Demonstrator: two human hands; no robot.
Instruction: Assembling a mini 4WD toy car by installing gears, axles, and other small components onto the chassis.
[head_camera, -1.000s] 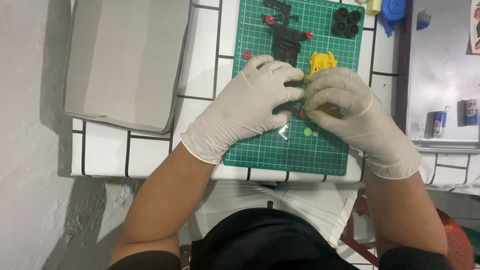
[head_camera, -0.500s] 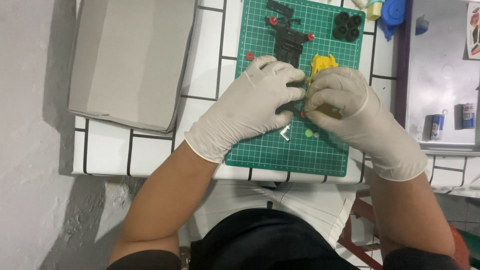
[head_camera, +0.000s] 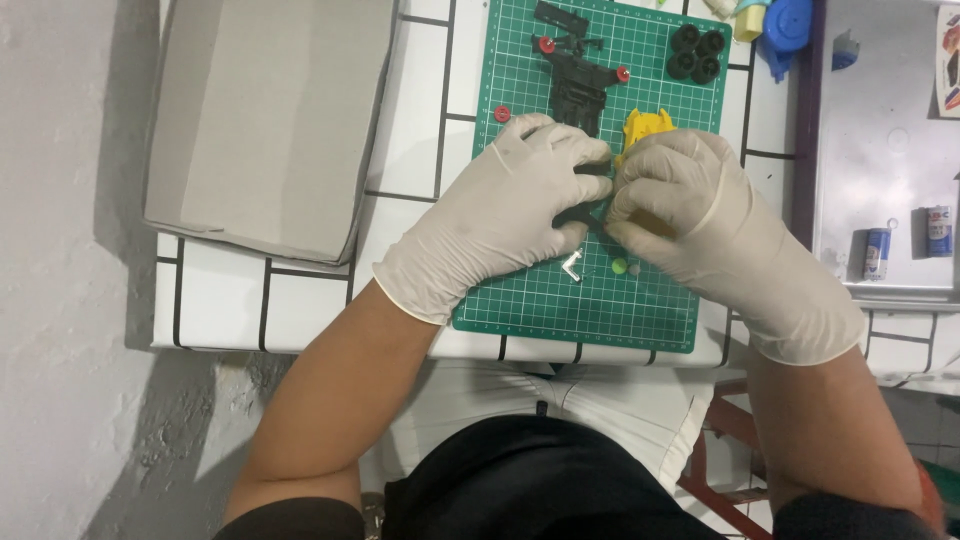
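A small black part (head_camera: 585, 212) is pinched between the gloved left hand (head_camera: 500, 215) and the gloved right hand (head_camera: 690, 215), both grips closed around it, over the green cutting mat (head_camera: 540, 300) on the tiled worktop (head_camera: 420, 150). What the part is cannot be made out, since most of it is hidden by the fingers. Just beyond the grips a yellow piece (head_camera: 648, 125) and a black chassis (head_camera: 578, 85) are seen; four black wheels (head_camera: 697, 53) lie farther off. A grey cardboard box (head_camera: 265, 120) rests well to the left.
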